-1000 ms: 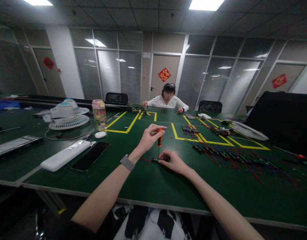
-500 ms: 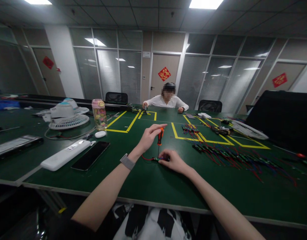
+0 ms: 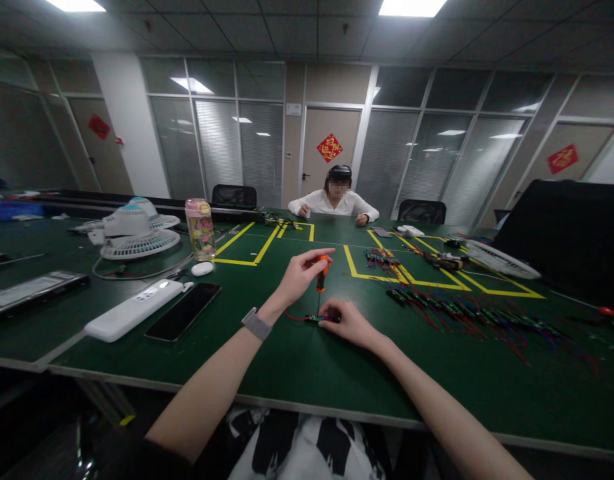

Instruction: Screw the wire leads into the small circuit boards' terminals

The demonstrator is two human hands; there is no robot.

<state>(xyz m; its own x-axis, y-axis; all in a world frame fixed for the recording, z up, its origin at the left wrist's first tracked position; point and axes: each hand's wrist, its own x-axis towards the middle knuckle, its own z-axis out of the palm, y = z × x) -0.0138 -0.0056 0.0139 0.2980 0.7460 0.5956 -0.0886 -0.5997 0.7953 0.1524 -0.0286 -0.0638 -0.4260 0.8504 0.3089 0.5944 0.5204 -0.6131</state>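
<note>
My left hand is closed around the orange and black handle of a screwdriver. The screwdriver stands upright, its thin shaft reaching down to a small green circuit board on the table. Pinched at the board's right end are the fingers of my right hand, which hide part of it. A red wire curves out from the board's left side. Whether the screwdriver tip sits in a screw is too small to tell.
Several wired circuit boards lie in a row at the right. Left of my arm are a black phone, a white power strip, a bottle and a fan. Across the green table sits a person.
My hands, the screwdriver and the board hold nearly the same place. Across the table, the person's hand on the left side of the view has shifted slightly right and back.
</note>
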